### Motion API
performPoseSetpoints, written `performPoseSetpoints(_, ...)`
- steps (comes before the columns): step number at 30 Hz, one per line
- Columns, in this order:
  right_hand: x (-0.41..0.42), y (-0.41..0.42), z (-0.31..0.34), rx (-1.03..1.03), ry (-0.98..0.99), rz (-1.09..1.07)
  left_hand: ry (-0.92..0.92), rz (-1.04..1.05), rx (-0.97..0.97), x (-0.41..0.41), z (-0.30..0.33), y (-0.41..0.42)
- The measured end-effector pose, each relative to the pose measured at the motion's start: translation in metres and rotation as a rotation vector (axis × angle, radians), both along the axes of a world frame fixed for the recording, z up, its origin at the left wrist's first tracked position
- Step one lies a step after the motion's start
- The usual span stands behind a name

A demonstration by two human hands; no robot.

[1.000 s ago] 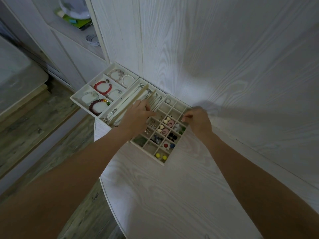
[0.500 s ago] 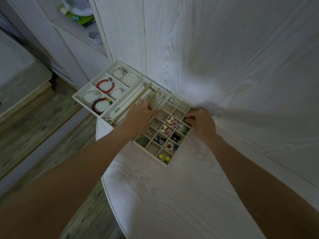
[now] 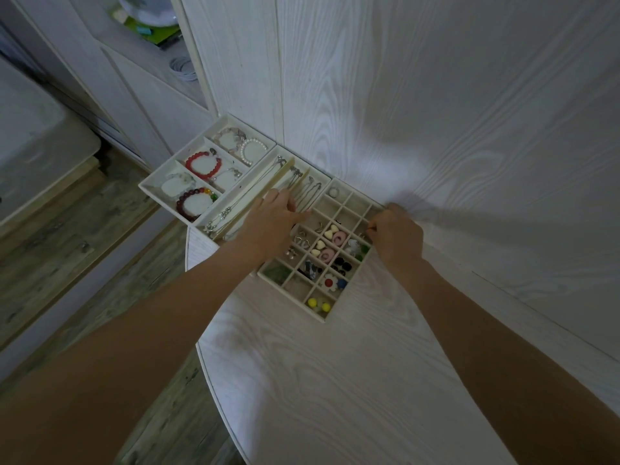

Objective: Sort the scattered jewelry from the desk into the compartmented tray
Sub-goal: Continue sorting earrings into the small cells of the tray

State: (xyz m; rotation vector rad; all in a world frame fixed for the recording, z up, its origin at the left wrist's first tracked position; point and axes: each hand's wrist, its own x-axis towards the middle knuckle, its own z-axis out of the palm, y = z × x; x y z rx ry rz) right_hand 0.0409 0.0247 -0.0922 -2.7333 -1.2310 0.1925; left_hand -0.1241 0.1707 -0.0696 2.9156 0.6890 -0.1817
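left hand [image 3: 270,224] still resting flat on grid tray [image 3: 317,313] w/ loose fingers, right hand [image 3: 396,236] still curled at tray's far edge, grip unclear

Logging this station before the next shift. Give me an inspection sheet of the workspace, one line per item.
Surface: pale wood-grain desk with a rounded near edge; no loose jewelry seen on it.
Job's things: grid tray holds small pieces, among them yellow beads and a ring; necklace tray holds chains; bracelet tray, overhanging the desk edge, holds a red bracelet.
Clutter: nothing seen on the desk.
Hands: left hand rests over the necklace and grid trays; right hand curls at the grid tray's right edge, contents unclear.
Cables: coiled white cord on a shelf.
Surroundings: white cabinet, wood floor.
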Motion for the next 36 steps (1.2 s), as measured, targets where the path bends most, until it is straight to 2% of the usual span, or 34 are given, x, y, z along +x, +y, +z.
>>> performPoseSetpoints(9,-0.005,-0.002,-0.003,0.022,-0.076,0.053,0.008,-0.003,-0.004,-0.001,-0.001,0.000)
performPoseSetpoints(14,-0.005,-0.004,-0.002,0.079,0.014,-0.036,0.017,0.001,-0.001,0.000,0.001,-0.001)
performPoseSetpoints(17,-0.004,-0.005,-0.003,0.044,0.060,-0.083,0.020,-0.004,0.007,0.000,0.001,-0.001)
performPoseSetpoints(27,0.001,0.006,-0.013,-0.044,0.043,-0.126,0.020,-0.003,0.015,0.001,0.000,0.000)
performPoseSetpoints(36,0.001,0.009,-0.013,-0.038,0.077,-0.169,0.002,-0.011,0.018,0.001,-0.002,0.002)
